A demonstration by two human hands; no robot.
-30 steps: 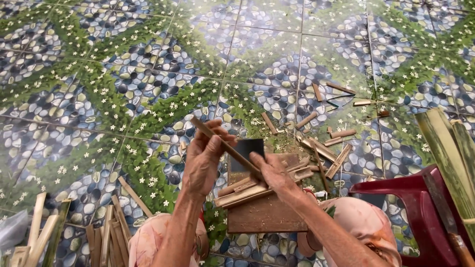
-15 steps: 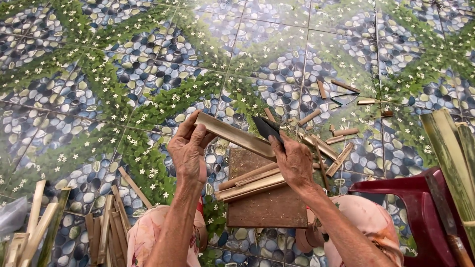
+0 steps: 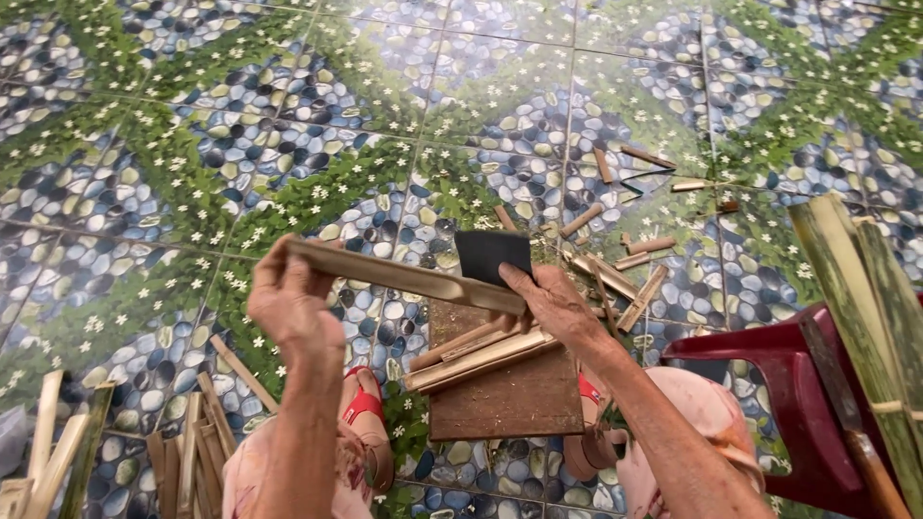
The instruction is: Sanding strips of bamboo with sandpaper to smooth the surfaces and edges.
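My left hand (image 3: 288,303) grips the left end of a long split bamboo strip (image 3: 404,277), which lies almost level across the middle of the view. My right hand (image 3: 553,308) holds a dark flat blade (image 3: 492,255) against the strip's right end. Below the hands lies a brown wooden board (image 3: 505,399) on the tiled floor, with several cut bamboo pieces (image 3: 476,351) resting across its top. My knees and a red sandal (image 3: 361,404) show at the bottom.
A red plastic stool (image 3: 808,404) stands at right with long green bamboo slats (image 3: 865,317) and a knife handle (image 3: 875,471) on it. Bamboo strips (image 3: 192,452) pile at the lower left. Short offcuts (image 3: 615,259) litter the patterned tiles beyond the board.
My left hand has swung the strip's left end further left and lower, so the strip now lies nearly level. The blade stays at the right end and now shows its flat face.
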